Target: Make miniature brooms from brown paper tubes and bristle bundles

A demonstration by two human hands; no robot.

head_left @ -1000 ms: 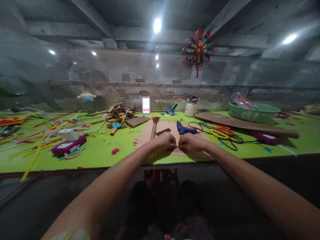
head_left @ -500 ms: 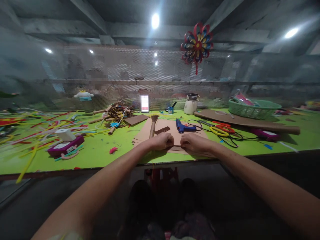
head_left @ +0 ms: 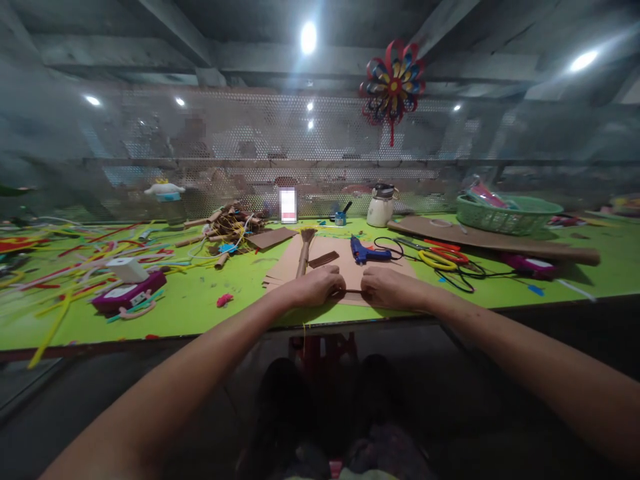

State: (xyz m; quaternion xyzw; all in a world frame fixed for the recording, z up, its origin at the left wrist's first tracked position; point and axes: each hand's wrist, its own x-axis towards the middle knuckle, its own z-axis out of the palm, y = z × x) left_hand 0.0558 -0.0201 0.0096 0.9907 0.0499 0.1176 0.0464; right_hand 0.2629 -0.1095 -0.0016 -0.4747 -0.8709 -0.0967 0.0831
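My left hand (head_left: pixel 321 286) and my right hand (head_left: pixel 384 288) face each other over stacked brown cardboard sheets (head_left: pixel 334 243) at the table's front edge. Both are closed, fingers curled and pinching the two ends of a thin brown paper strip (head_left: pixel 354 291). Much of the strip is hidden behind the fingers. Just beyond my left hand lies a small brush-like bundle (head_left: pixel 305 253) with a rolled brown handle and frayed tip. A ridged brown piece (head_left: pixel 324 259) rests beside it. Past my right hand, a blue glue gun (head_left: pixel 369 253) lies on the cardboard.
Yellow-handled scissors (head_left: pixel 437 260) and black cable lie to the right, near a long cardboard piece (head_left: pixel 493 241) and green basket (head_left: pixel 510 215). A purple box (head_left: pixel 129 293) and scattered pipe cleaners occupy the left. Behind stand a phone (head_left: pixel 288 205), small blue jar (head_left: pixel 340 218) and white jug (head_left: pixel 381 207).
Both hands stay at the same spot with the strip between them, my left fingers shifted slightly. The whole view has moved a little; the things on the table lie as before.
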